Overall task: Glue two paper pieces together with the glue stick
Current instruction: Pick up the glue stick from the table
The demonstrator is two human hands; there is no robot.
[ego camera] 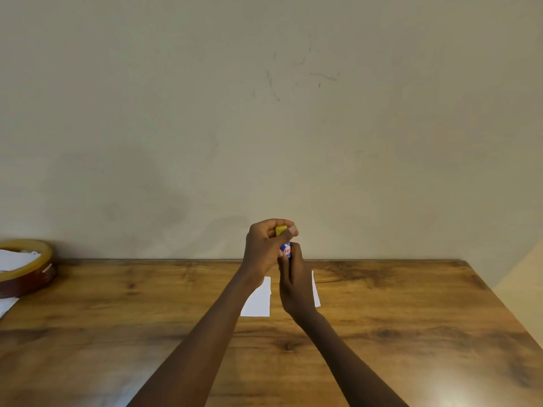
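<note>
Head camera showed me both hands raised above the wooden table (382, 304). My left hand (264, 248) was curled around the yellow cap (281, 230) of the glue stick (286, 250), while my right hand (296, 283) gripped its blue body from below. Two white paper pieces (260, 301) lay flat on the table beneath them, the right one mostly hidden. A tape roll (26, 268) sat far left.

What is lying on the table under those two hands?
Two white paper pieces lie flat on the wooden table: the left paper shows mostly, while the right paper shows only a thin strip. The right hand covers the rest.
</note>
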